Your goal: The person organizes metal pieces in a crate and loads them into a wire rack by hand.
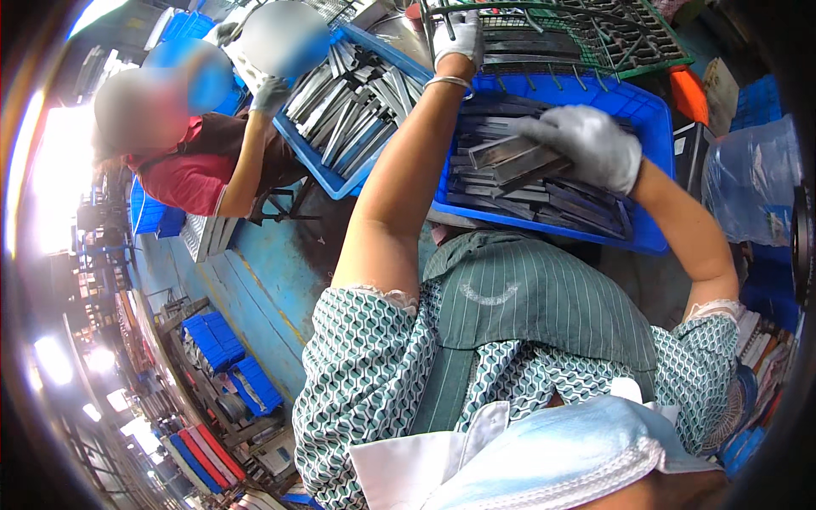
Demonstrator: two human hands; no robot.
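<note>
My right hand, in a grey-white work glove and slightly blurred, is closed on a few flat dark metal bars. It is over a blue plastic crate that holds many similar loose metal bars. My left hand, gloved too, reaches to the far side, its fingers wrapped round the edge of a green wire rack. That rack stands just beyond the crate, with dark bars lying in its near part. The fingertips of my right hand are partly smeared by motion.
A second blue crate full of shiny metal strips stands to the left. Beside it a co-worker in a red top works with gloved hands. Clear plastic sheeting hangs at right. Blue bins stand farther left.
</note>
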